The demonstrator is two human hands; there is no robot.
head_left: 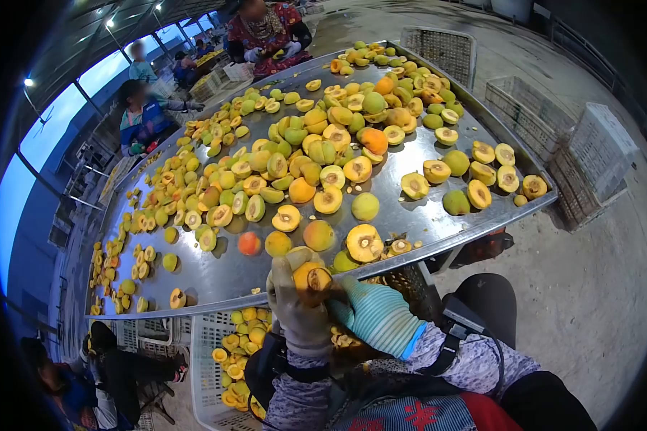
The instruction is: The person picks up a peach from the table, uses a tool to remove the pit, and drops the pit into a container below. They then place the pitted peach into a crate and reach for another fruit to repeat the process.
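While the long, shiny metal sorting table (216, 276) is lying crowded with fruit, the left hand in a grey-beige work glove (295, 302) is wrapping closed around a halved orange-yellow apricot-like fruit (311, 276), holding it just below the table's near edge with the cut face and its dark pit hollow showing. The right hand in a striped teal knit glove (374, 314) is pressing in against that fruit from the side, fingers curled together (whether it is gripping a small tool I cannot tell). Judging by the table, much is already split: open halves are lying across most of it, while whole green and orange fruits (365, 206) are waiting among them, so plenty is remaining. Under the table's near edge, a white plastic slatted crate (207, 373) is standing partly filled with halves.
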